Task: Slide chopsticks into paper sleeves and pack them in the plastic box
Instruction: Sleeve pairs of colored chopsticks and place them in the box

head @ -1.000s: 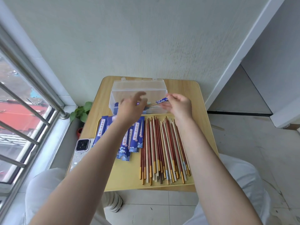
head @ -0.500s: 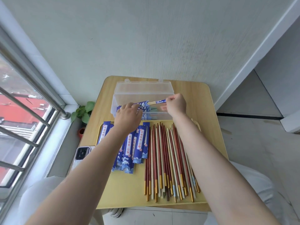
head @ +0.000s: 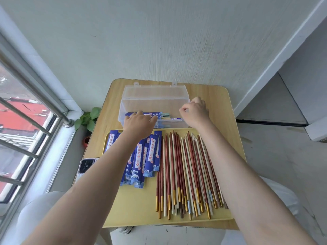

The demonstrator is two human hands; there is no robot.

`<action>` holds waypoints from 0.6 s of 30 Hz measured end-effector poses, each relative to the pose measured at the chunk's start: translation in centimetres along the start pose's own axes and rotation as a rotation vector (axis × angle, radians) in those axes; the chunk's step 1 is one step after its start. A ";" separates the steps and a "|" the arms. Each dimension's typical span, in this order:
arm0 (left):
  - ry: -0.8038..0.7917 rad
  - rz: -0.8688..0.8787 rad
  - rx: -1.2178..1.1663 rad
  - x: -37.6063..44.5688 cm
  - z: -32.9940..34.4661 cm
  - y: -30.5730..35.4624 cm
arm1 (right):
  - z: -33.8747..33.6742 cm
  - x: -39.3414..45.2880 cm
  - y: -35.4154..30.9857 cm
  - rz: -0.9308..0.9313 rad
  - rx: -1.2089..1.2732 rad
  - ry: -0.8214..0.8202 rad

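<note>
Lying crosswise in box (head: pixel 177 89), sleeved pair (head: pixel 150 114) under left hand (head: pixel 139 122), fingers flat on it; right hand (head: pixel 194 110) loosely curled, empty

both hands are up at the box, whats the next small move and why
Probably draw the left hand back to the loose sleeves: the sleeved chopsticks already lie in the plastic box, and many bare chopsticks wait on the tray.

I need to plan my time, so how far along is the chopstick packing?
Early. Done: a few sleeved chopsticks lie in the plastic box. In hand: the left hand rests on them, the right hand hovers there. Left: many loose chopsticks and empty sleeves on the tray.
</note>
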State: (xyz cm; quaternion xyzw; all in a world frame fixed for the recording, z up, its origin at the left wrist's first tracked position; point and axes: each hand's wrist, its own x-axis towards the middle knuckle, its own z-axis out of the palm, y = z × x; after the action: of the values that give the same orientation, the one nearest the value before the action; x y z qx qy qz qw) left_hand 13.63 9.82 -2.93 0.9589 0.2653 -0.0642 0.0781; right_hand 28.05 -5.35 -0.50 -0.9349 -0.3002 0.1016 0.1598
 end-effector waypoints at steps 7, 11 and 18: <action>0.262 -0.051 -0.280 -1.6 -1.2 0.7 | 0.2 -2.3 -0.3 -0.031 0.176 0.265; 0.412 -0.157 -0.471 -5.0 -1.3 1.6 | 1.1 -6.3 -2.2 -0.132 0.332 0.358; -0.111 -0.245 -0.271 -10.1 2.5 1.1 | 7.0 -11.3 -5.6 -0.039 -0.022 -0.263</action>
State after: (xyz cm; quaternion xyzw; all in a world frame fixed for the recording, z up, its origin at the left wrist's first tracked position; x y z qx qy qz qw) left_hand 5.38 3.41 -3.60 0.8951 0.3815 -0.0896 0.2125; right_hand 14.07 -6.09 -3.98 -0.9092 -0.3376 0.2170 0.1108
